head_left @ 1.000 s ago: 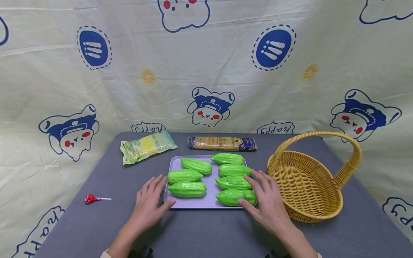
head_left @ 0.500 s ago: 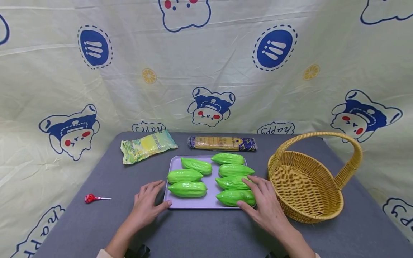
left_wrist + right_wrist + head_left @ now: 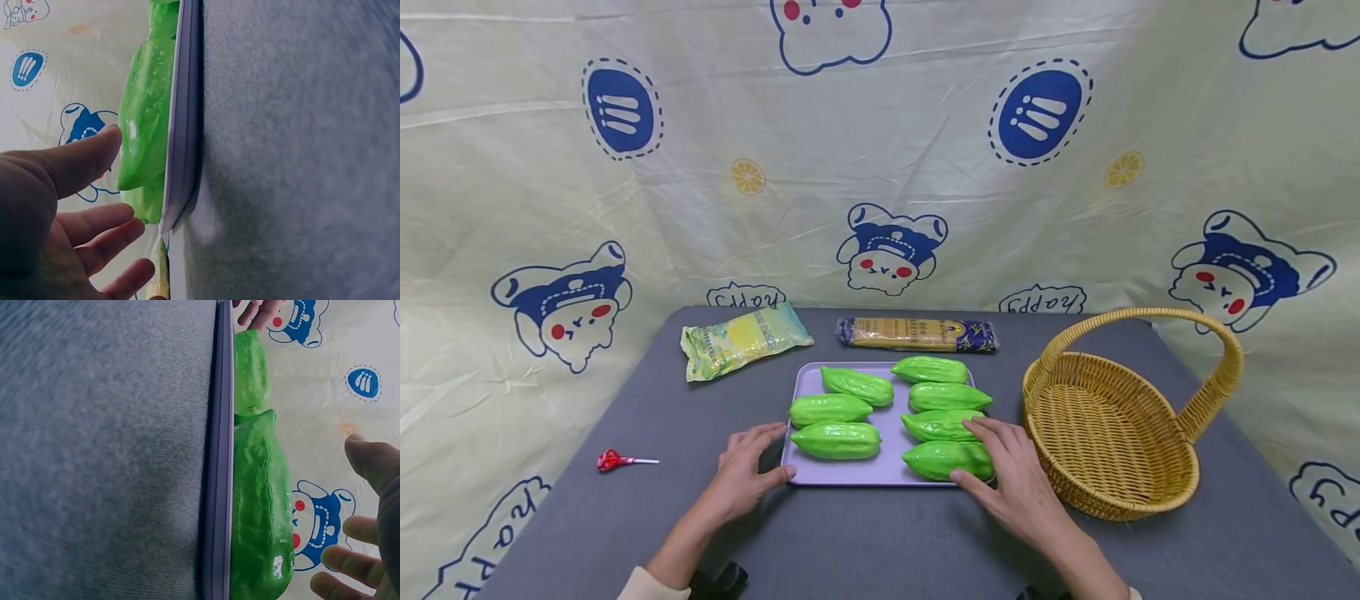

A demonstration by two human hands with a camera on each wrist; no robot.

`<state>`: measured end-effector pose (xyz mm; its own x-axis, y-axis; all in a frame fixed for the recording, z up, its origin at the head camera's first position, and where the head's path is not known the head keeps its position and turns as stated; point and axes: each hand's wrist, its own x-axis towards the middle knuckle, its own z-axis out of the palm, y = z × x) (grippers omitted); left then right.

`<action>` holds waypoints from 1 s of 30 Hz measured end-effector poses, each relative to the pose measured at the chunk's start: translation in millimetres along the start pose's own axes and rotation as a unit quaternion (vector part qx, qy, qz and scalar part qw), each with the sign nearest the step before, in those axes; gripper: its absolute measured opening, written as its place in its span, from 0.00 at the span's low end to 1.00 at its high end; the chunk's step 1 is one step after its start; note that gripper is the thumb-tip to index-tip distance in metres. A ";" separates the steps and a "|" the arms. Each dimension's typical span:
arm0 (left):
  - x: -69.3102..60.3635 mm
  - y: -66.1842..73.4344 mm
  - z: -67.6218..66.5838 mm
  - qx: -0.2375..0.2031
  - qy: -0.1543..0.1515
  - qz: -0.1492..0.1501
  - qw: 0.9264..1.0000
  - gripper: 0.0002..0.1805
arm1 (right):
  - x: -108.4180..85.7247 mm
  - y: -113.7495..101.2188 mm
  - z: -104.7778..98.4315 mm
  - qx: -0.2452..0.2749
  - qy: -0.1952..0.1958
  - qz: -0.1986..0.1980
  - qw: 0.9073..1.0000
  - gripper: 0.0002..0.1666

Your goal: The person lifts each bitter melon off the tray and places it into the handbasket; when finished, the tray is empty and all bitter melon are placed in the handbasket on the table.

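Note:
A lilac tray (image 3: 892,450) carries green bitter melons in two columns. Three lie on the left, one of them a front bitter melon (image 3: 837,441); several more lie on the right, including a front bitter melon (image 3: 943,460). My left hand (image 3: 743,473) is beside the tray's left front corner, fingers apart and loosely bent, holding nothing. Over the right front part of the tray is my right hand (image 3: 1021,479), its fingers spread. The right wrist view shows that hand (image 3: 375,531) apart from the nearest bitter melon (image 3: 259,512), with nothing in its grasp.
A wicker basket (image 3: 1112,500) with a tall handle stands right of the tray. Behind the tray lie a yellow-green packet (image 3: 745,342) and a long blue-gold package (image 3: 917,333). A red lollipop (image 3: 613,460) is at the left. A printed cloth (image 3: 805,250) hangs behind the table.
My left hand has drawn slightly back and left from the tray's edge. My right hand's fingers have drawn back a little toward me. Tray, melons and basket stay put.

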<state>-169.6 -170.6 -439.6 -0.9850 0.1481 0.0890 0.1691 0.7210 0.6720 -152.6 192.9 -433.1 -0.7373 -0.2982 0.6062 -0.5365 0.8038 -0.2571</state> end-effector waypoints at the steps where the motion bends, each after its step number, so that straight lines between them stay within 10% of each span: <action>1: 0.5 -0.6 0.0 -0.005 -0.002 0.001 1.000 0.31 | -0.2 0.5 0.5 0.000 -0.001 0.001 1.000 0.39; 30: 8.6 -12.0 3.7 -0.043 -0.042 0.002 0.998 0.31 | -4.9 14.8 9.8 0.015 -0.042 0.045 0.998 0.33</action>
<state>-180.0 -175.5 -449.7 -0.9773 0.2094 0.0319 0.1654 0.6603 0.7326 -160.9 201.2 -447.3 -0.8139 -0.2697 0.5147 -0.4784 0.8138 -0.3301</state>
